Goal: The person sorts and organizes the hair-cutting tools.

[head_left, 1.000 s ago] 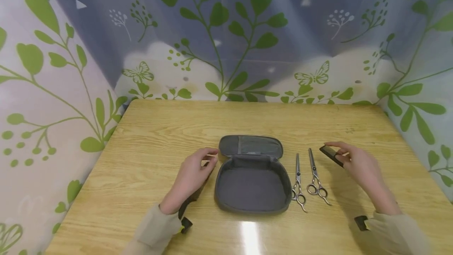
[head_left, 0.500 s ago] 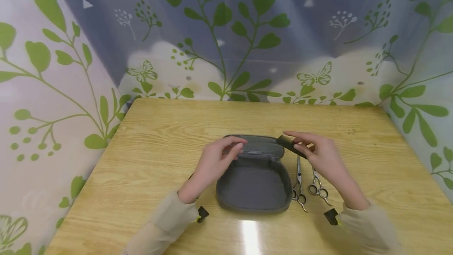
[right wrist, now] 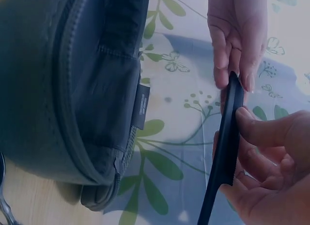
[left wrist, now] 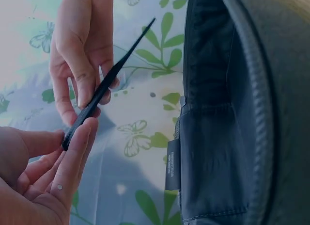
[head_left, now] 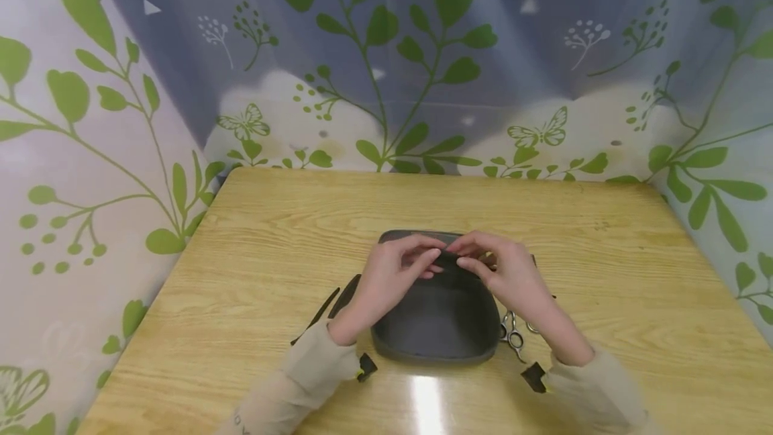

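Both hands meet over a dark grey zip case (head_left: 435,327), which stands with its lid folded back. Between them is a slim black comb (left wrist: 104,87) with a narrow tail. My left hand (head_left: 386,280) pinches the comb's wide end between thumb and fingers. Farther along, my right hand (head_left: 513,277) holds the comb with its thumb on one side and fingers behind. In the right wrist view, fine teeth show along the comb's edge, near the right thumb (right wrist: 264,130). The case's inside is bare fabric, with a small label (right wrist: 141,106) on its edge.
Right of the case lie two pairs of scissors (head_left: 514,340), mostly hidden by the right hand and forearm. Left of the case, a thin black strip (head_left: 320,314) and a wider dark object (head_left: 345,297) lie partly under the left wrist. A leafy-patterned cloth (head_left: 338,86) surrounds the wooden table (head_left: 260,240).
My right hand has carried the comb left from beyond the scissors to over the case. My left hand has moved right from beside the case and taken hold of the comb's end.
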`<state>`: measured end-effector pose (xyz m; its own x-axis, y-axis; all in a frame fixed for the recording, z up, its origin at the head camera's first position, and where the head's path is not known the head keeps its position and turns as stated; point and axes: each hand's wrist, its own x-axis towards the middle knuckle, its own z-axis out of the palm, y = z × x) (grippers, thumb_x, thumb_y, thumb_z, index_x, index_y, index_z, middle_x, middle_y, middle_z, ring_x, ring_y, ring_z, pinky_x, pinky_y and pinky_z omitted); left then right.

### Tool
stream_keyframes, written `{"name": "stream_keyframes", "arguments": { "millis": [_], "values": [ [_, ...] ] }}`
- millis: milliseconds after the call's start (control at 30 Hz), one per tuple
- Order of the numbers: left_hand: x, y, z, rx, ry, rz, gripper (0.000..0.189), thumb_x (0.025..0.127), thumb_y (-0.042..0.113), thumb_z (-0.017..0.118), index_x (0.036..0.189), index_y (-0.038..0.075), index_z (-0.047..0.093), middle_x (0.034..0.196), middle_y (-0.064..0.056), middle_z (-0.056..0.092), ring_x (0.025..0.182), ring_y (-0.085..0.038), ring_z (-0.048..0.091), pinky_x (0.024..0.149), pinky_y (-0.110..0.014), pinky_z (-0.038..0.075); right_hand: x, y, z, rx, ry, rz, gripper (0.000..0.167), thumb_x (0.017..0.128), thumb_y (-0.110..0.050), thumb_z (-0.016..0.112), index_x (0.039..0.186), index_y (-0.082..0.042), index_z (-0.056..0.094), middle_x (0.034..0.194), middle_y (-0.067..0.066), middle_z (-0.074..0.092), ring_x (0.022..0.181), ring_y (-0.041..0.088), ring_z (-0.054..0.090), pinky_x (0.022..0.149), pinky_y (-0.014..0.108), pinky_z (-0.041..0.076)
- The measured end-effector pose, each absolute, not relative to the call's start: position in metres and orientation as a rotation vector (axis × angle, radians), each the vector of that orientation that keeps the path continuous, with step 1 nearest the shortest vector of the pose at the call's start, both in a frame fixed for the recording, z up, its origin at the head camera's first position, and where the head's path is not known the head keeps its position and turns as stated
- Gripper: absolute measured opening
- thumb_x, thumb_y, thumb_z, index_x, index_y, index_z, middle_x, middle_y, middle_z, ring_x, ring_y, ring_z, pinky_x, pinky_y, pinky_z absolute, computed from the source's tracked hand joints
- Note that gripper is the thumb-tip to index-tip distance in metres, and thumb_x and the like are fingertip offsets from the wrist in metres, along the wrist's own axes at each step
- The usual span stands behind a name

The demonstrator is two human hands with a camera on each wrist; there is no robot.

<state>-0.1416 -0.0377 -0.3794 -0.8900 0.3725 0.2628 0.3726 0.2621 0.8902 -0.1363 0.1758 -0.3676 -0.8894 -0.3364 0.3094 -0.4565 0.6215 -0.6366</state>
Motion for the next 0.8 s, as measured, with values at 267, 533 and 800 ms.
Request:
{"name": "stream_keyframes", "arguments": {
  "millis": [267, 533, 800],
  "values": [
    [-0.14, -0.043, -0.386, -0.712, -2.504, -1.788, 0.017, 0.1, 0.008, 0.064, 0.113, 0.004, 0.075, 0.106, -0.013, 0.075, 0.085, -0.025, 0.076, 0.074, -0.029, 0.061, -0.137, 0.169, -0.378, 0.665, -2.652, 1.129, 0.021, 0.086, -0.003, 0.079, 0.104, -0.015, 0.074, 0.094, -0.002, 0.073, 0.078, 0.013, 0.069, 0.067, 0.027, 0.058],
    [-0.141, -0.048, -0.391, -0.713, -2.49, -1.835, 0.018, 0.097, 0.008, 0.068, 0.113, 0.003, 0.074, 0.103, -0.018, 0.075, 0.085, -0.032, 0.075, 0.075, -0.038, 0.062, -0.139, 0.164, -0.38, 0.646, -2.687, 1.139, 0.015, 0.088, -0.007, 0.079, 0.1, -0.015, 0.074, 0.092, -0.001, 0.074, 0.081, 0.015, 0.071, 0.069, 0.03, 0.058],
    [-0.145, -0.053, -0.394, -0.634, -2.509, -1.791, 0.016, 0.098, 0.009, 0.068, 0.112, 0.005, 0.075, 0.096, -0.014, 0.076, 0.082, -0.031, 0.075, 0.072, -0.032, 0.061, -0.148, 0.16, -0.384, 0.681, -2.712, 1.22, 0.014, 0.092, -0.009, 0.076, 0.105, -0.013, 0.074, 0.1, 0.001, 0.074, 0.09, 0.018, 0.072, 0.079, 0.035, 0.06]
  ]
}}
